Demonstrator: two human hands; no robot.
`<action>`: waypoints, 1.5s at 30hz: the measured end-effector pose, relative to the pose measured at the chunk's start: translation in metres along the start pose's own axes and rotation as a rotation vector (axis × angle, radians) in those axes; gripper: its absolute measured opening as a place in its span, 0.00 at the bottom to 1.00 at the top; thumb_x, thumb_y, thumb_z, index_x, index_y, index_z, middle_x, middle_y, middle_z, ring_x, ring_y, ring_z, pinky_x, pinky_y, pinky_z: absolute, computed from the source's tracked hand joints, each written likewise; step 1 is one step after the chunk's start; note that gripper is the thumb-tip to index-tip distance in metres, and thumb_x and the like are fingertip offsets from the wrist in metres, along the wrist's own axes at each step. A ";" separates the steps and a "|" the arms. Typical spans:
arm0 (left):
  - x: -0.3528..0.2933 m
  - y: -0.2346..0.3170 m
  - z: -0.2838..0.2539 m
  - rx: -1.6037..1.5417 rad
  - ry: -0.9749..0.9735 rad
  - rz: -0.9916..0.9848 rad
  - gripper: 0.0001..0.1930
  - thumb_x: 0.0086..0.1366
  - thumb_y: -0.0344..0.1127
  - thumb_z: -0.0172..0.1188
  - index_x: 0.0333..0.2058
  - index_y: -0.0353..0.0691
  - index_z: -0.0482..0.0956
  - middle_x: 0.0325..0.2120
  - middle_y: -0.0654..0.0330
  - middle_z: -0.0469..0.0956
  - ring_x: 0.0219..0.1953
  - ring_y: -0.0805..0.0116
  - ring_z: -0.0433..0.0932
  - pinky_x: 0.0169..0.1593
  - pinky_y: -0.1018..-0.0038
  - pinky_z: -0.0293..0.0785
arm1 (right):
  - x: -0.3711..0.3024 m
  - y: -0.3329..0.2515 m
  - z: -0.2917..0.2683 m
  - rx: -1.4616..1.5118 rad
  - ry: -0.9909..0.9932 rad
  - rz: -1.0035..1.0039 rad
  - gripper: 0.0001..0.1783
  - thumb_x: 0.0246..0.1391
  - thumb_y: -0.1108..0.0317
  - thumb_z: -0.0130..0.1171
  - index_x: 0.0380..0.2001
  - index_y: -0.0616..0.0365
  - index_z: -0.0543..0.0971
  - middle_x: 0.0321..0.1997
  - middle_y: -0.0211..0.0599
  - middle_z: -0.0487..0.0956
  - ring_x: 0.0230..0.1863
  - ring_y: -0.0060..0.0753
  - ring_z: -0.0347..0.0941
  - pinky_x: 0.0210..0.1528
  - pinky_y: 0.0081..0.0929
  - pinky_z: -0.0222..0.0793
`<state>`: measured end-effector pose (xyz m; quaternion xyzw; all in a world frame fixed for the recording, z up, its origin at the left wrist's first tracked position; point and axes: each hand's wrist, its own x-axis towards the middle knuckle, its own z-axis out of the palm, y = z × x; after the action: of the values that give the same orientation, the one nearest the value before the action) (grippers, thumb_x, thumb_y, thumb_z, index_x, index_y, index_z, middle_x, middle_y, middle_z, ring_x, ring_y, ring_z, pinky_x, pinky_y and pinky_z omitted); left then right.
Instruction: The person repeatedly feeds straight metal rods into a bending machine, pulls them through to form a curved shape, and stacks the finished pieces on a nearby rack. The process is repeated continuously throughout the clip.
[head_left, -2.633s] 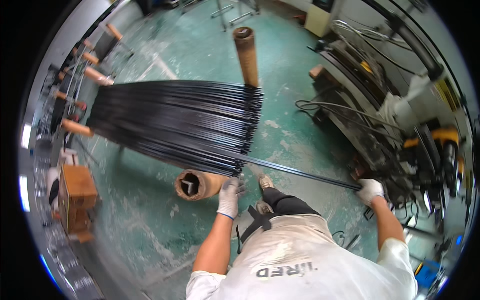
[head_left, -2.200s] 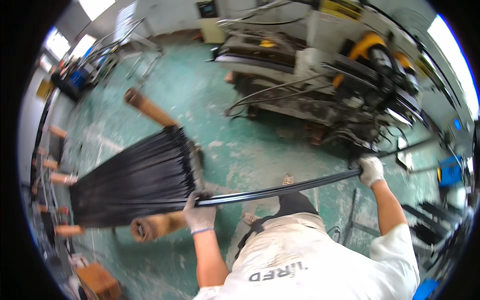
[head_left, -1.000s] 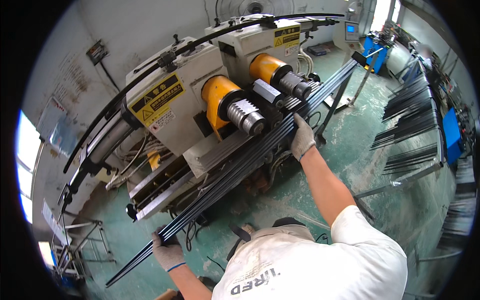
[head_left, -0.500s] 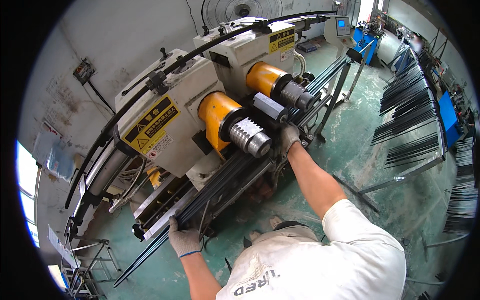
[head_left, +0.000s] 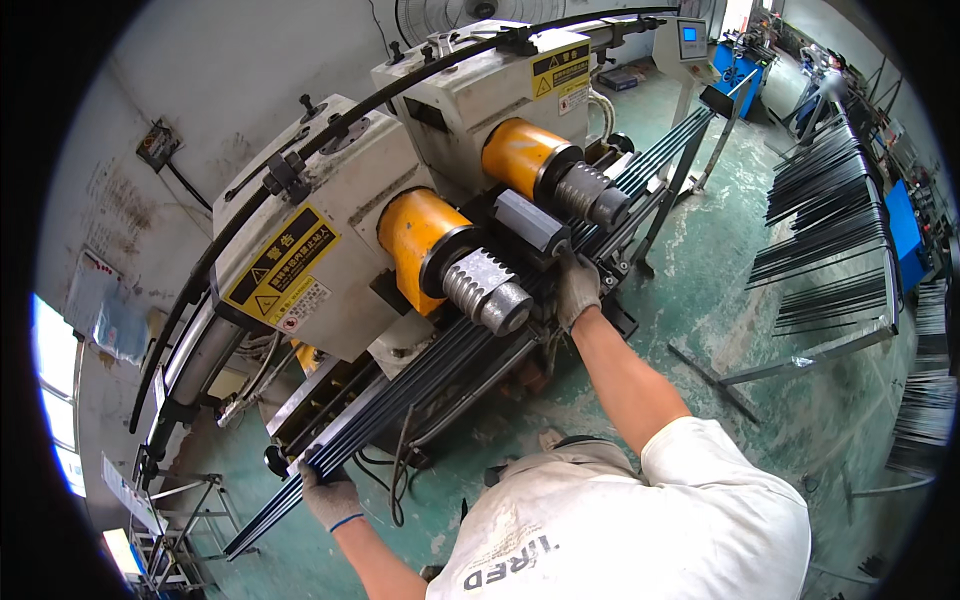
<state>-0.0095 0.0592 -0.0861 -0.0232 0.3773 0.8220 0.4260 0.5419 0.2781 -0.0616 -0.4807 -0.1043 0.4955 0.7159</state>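
Note:
A bundle of long, thin dark metal rods [head_left: 400, 394] lies slantwise along the front of a grey machine [head_left: 350, 210]. My left hand [head_left: 330, 498], in a knitted glove with a blue cuff, grips the rods toward their lower left end. My gloved right hand [head_left: 579, 290] reaches in at the machine's front, just below the end of a grey, flat-sided block [head_left: 531, 222]. Its fingertips are hard to make out against the dark parts, so I cannot tell what they hold. Two orange cylinders with ribbed steel ends, a left one [head_left: 425, 245] and a right one [head_left: 530, 158], jut out above the rods.
A curved black hose [head_left: 400, 100] arches over the machine. At the far end stands a control panel [head_left: 690, 38] with a blue screen. To the right, a rack [head_left: 885, 290] bears many dark rods. A dark cable loop [head_left: 400, 490] hangs below the machine's front.
My left hand has moved left and slightly down, along the rods. The rods near it look more spread out side by side. My right hand stays by the block.

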 end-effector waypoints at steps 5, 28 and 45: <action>-0.026 -0.061 0.020 0.010 -0.058 -0.143 0.16 0.82 0.41 0.62 0.56 0.35 0.87 0.56 0.52 0.89 0.61 0.52 0.86 0.70 0.46 0.81 | 0.001 0.010 -0.014 -0.019 -0.061 0.022 0.24 0.74 0.50 0.70 0.53 0.63 0.87 0.46 0.35 0.88 0.44 0.33 0.82 0.49 0.37 0.78; -0.067 -0.075 0.050 0.005 -0.121 -0.152 0.17 0.81 0.47 0.65 0.59 0.45 0.85 0.56 0.57 0.88 0.61 0.53 0.85 0.66 0.49 0.82 | -0.030 0.105 -0.167 -0.601 -0.166 0.108 0.41 0.72 0.47 0.71 0.75 0.67 0.76 0.72 0.43 0.81 0.68 0.44 0.76 0.74 0.41 0.68; 0.056 0.246 -0.164 -0.158 0.215 0.235 0.16 0.84 0.36 0.53 0.58 0.31 0.81 0.54 0.47 0.87 0.57 0.44 0.87 0.64 0.46 0.86 | -0.151 0.180 -0.251 -0.731 0.007 0.381 0.20 0.74 0.50 0.70 0.54 0.56 0.88 0.47 0.33 0.91 0.45 0.33 0.86 0.44 0.37 0.80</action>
<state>-0.2682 -0.0947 -0.0758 -0.0998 0.3550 0.8860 0.2810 0.5159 0.0168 -0.2843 -0.7157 -0.1800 0.5478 0.3941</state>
